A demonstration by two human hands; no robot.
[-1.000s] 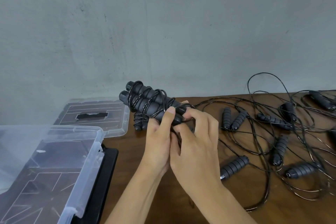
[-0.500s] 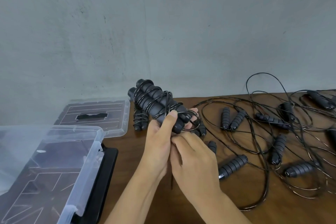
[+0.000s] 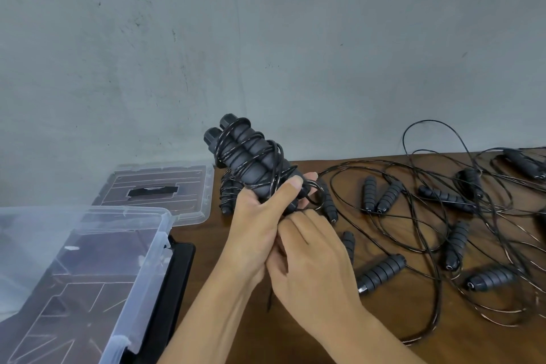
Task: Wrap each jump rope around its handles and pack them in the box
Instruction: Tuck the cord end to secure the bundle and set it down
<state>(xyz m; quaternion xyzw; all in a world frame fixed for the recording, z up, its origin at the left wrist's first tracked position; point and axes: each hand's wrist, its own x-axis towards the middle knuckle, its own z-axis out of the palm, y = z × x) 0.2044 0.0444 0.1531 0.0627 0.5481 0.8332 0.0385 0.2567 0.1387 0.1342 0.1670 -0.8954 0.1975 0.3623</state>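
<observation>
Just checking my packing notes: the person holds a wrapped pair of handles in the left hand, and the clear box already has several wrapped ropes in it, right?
Not quite. The head view shows the clear box holding no ropes. The left hand does hold the wrapped pair of handles.

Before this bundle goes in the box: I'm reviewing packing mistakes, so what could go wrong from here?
1. The cord on the wrapped handles sits in loose coils, and its end is at the right hand fingers; unless tucked, it may unwind once released.
2. The left hand grips only the lower end, so upper coils could slide off the caps.
3. The loose ropes on the table overlap heavily; pulling the next one could drag others.
</observation>
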